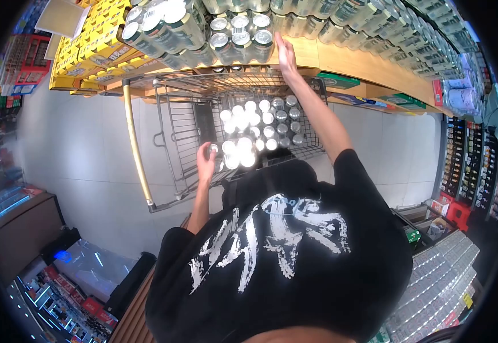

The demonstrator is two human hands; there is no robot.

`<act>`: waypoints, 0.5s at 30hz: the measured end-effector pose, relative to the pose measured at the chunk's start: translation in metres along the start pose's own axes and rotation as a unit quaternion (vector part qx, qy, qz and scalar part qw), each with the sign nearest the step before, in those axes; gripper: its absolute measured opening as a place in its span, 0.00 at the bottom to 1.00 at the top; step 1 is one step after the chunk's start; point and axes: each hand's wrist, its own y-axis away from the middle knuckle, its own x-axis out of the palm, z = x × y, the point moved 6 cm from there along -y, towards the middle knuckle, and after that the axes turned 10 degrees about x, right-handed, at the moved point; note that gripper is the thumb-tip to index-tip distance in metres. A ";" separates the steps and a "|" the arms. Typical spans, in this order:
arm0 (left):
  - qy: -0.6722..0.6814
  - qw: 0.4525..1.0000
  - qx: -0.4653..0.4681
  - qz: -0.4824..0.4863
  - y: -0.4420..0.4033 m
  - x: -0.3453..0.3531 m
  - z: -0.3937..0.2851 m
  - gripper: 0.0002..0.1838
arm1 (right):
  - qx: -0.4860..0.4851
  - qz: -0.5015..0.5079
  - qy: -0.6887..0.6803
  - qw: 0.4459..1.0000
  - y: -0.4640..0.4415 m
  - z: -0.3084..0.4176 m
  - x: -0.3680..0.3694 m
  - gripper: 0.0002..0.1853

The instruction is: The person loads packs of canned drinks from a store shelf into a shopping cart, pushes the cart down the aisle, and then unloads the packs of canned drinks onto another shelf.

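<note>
My right hand (286, 56) is raised with its fingers stretched, its palm side against the right end of a six-can pack (241, 39) on the wooden shelf. Inside the shopping cart (183, 123), many cans (263, 117) stand in rows, their tops glaring white. My left hand (206, 160) is at the left edge of these cans, its fingers curled round a can (213, 148) at the near left corner.
The wooden shelf (369, 48) with packed cans runs along the far side of the cart. Yellow cartons (91, 48) are stacked at the far left. The cart's yellow handle (135, 143) points left. Behind me at the right lie stacked wrapped packs (437, 286).
</note>
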 end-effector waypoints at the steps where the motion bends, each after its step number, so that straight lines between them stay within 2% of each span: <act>1: 0.017 1.000 0.002 0.015 -0.007 0.005 -0.010 0.17 | 0.044 0.021 -0.035 0.998 0.004 0.022 0.008 0.53; 2: 0.034 0.999 0.004 0.029 -0.015 0.009 -0.028 0.16 | 0.087 0.043 -0.070 0.993 0.007 0.038 0.019 0.57; 5: 0.077 0.995 0.009 0.064 -0.038 0.019 -0.055 0.14 | 0.144 0.157 -0.092 0.973 -0.012 0.041 0.047 0.53; 6: 0.081 0.994 0.014 0.068 -0.045 0.020 -0.063 0.13 | 0.181 0.126 -0.051 0.974 -0.019 0.037 0.052 0.53; 7: 0.086 0.994 0.018 0.072 -0.052 0.022 -0.080 0.13 | 0.170 0.104 -0.011 0.980 -0.019 0.037 0.053 0.52; 9: 0.111 0.991 0.017 0.070 -0.060 0.023 -0.095 0.12 | 0.132 0.034 -0.021 0.990 -0.005 0.038 0.045 0.48; 12: 0.113 0.990 0.050 0.068 -0.078 0.029 -0.098 0.12 | 0.067 0.028 -0.032 0.997 0.000 0.039 0.042 0.43; 15: 0.122 0.988 0.067 0.074 -0.100 0.035 -0.108 0.12 | 0.079 0.054 -0.056 0.994 -0.003 0.036 0.041 0.42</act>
